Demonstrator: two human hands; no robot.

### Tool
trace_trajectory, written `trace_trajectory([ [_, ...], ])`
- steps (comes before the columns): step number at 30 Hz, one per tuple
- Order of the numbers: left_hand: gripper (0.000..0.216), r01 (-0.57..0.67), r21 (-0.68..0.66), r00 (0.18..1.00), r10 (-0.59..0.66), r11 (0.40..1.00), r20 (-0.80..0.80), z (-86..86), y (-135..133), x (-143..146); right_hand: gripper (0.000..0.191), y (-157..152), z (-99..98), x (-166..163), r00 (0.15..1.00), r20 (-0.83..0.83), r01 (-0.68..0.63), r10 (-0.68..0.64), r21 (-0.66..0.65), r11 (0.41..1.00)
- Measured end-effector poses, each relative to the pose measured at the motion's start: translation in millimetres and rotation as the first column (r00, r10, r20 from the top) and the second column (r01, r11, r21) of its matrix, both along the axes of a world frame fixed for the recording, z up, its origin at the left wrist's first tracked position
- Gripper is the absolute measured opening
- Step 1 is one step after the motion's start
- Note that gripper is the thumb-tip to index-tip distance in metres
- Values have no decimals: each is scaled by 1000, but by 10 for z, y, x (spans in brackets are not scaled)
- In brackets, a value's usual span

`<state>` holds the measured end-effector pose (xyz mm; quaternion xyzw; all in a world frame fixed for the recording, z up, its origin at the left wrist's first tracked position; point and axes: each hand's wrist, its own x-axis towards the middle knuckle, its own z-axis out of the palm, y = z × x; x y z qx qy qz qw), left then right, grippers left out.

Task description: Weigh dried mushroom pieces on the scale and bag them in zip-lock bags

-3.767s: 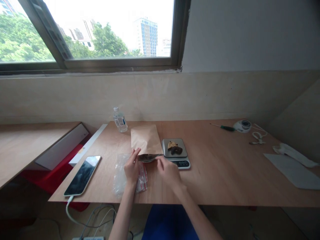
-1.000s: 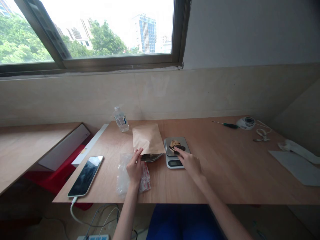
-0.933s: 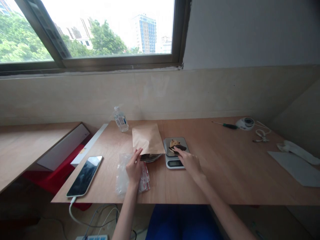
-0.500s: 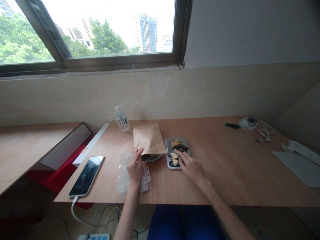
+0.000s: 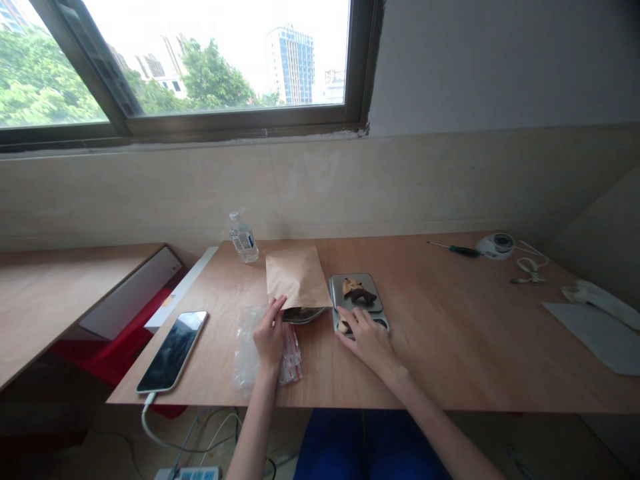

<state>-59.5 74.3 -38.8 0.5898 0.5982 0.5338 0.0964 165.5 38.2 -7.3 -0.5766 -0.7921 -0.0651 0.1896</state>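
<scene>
A brown paper bag (image 5: 296, 277) lies flat with its opened, silvery-lined mouth towards me. My left hand (image 5: 271, 333) pinches the left side of that mouth; dark contents show a little inside. Right of the bag sits a small kitchen scale (image 5: 339, 285) with a metal plate. One tan and one dark brown dried piece (image 5: 361, 292), perhaps mushroom, rest on the plate. Over the scale's near end, my right hand (image 5: 369, 337) is closed around a pale dried piece (image 5: 343, 325), mostly hidden by the fingers. Clear zip bags (image 5: 250, 347) lie beneath my left hand.
A charging phone (image 5: 173, 352) lies at the left edge. Behind the bag stands a water bottle (image 5: 244, 239). On the right are a screwdriver (image 5: 465, 251), a white round device with a cable (image 5: 496, 246) and a grey sheet (image 5: 595, 337).
My right hand has drawn back from the plate towards the near left of the scale, and the pale piece has moved nearer with it. My left hand stays on the bag.
</scene>
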Motion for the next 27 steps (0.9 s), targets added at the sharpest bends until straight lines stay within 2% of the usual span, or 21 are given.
trace_trajectory([
  [2, 29, 2, 5, 1000, -2, 1000, 5, 4, -3, 3, 36, 11, 1, -16, 999, -35, -1, 1, 5, 1000],
  [6, 29, 1, 3, 1000, -1, 1000, 9, 8, -6, 6, 35, 130, 15, 28, 971, -237, 1, 2, 11, 1000],
  [8, 29, 3, 1, 1000, -3, 1000, 6, 8, -5, 5, 34, 224, 15, 71, 958, -288, 4, 5, 31, 1000],
  [13, 29, -1, 8, 1000, 1, 1000, 2, 17, -6, 10, 22, 391, -33, 128, 988, -149, -36, 52, 108, 994],
  [15, 29, -6, 8, 1000, 6, 1000, -2, 20, -6, 14, 26, 398, -50, 111, 993, -119, 0, 17, 141, 990],
  [18, 29, -10, 9, 1000, 10, 1000, -7, 19, -5, 16, 34, 309, -28, 13, 982, -188, 34, 3, 195, 980],
  [20, 29, -11, 7, 1000, 11, 1000, -14, 16, -5, 13, 34, 179, 15, -120, 957, -273, -41, 96, 198, 979],
  [24, 29, -6, 9, 1000, 6, 1000, -16, 23, -15, 8, 39, -114, 71, -523, 858, -369, -350, 356, 86, 933],
  [27, 29, -2, 17, 1000, 2, 1000, -14, 39, -21, 10, 42, -168, 35, -823, 861, -367, -382, 352, -9, 924],
])
